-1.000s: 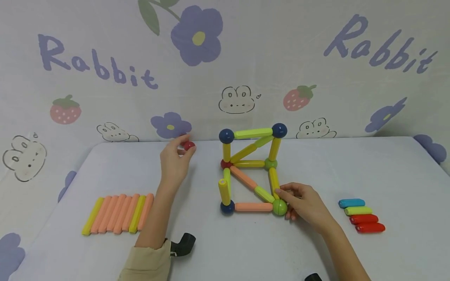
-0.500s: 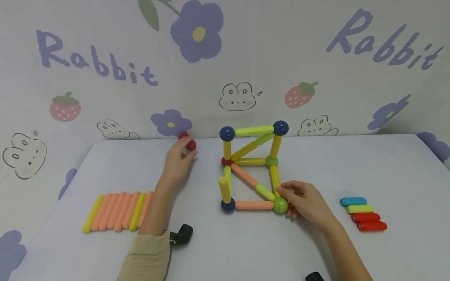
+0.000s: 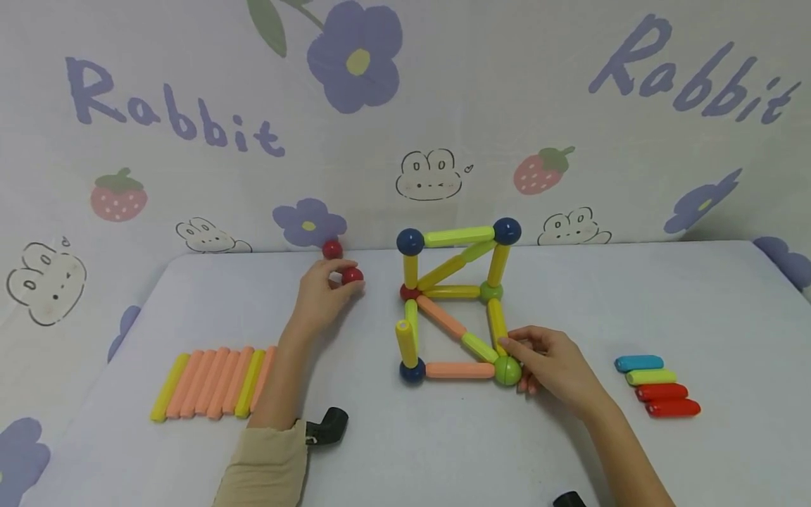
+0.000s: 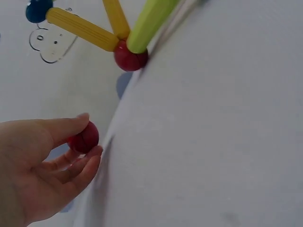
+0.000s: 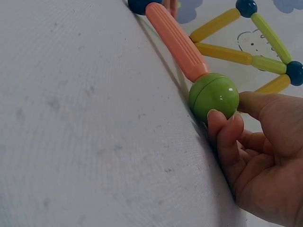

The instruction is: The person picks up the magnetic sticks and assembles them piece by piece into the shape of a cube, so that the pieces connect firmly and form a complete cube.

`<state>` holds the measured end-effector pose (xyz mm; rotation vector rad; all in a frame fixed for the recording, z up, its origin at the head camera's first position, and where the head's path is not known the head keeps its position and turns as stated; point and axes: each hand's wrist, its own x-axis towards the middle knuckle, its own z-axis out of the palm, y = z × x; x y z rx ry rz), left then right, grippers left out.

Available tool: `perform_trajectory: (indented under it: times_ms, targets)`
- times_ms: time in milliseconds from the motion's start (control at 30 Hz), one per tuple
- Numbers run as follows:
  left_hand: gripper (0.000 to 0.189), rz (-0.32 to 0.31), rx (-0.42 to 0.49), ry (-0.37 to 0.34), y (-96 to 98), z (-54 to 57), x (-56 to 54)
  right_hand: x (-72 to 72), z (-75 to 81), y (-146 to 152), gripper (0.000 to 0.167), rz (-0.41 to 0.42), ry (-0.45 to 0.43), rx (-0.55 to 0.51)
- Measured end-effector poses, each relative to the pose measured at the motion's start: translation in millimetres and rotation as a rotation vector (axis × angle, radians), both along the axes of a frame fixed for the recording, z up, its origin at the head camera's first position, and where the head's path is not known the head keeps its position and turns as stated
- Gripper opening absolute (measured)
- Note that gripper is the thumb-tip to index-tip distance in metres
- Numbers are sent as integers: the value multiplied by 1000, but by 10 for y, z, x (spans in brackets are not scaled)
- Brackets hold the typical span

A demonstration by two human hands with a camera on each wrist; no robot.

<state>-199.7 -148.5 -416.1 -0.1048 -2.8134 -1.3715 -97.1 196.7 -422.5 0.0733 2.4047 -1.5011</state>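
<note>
Between thumb and fingers my left hand point(image 3: 322, 296) pinches a red ball point(image 4: 87, 138) near the table's far edge. A second red ball point(image 3: 332, 248) lies just beyond that hand, apart from its fingers. My right hand point(image 3: 556, 362) grips the light green ball point(image 5: 214, 96) at the near right corner of a frame built of sticks and balls. This frame has dark blue balls point(image 3: 410, 241) on top, a red ball point(image 3: 410, 291) and a smaller green ball point(image 3: 491, 291) at its back. One yellow stick point(image 3: 406, 343) stands upright on the near left blue ball point(image 3: 412, 370), its top end free.
A row of several orange and yellow sticks point(image 3: 209, 384) lies at the left, partly behind the left forearm. Short blue, lime and red sticks point(image 3: 662, 391) lie at the right. A printed cloth point(image 3: 443, 105) hangs behind the white table point(image 3: 443, 451).
My left hand has drawn one red ball slightly toward me and to the right, away from the other red ball. The right hand keeps its grip at the frame's corner.
</note>
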Motion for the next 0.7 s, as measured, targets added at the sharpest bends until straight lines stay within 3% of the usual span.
perform_trajectory:
  times_ms: [167,467,567,700]
  targets:
    - [39,-73,24,-54,-24,271,87,2,-5,1,51,-6,-6,-2]
    - [36,-339,18,-48,14,899,410,5,-8,0,51,-9,-2,-7]
    - [33,-440,30,-35,78,1056,537,3,-10,-2,49,-9,10,-13]
    - [30,-540,27,-32,182,1176,674,2,-7,-7,46,-7,25,-22]
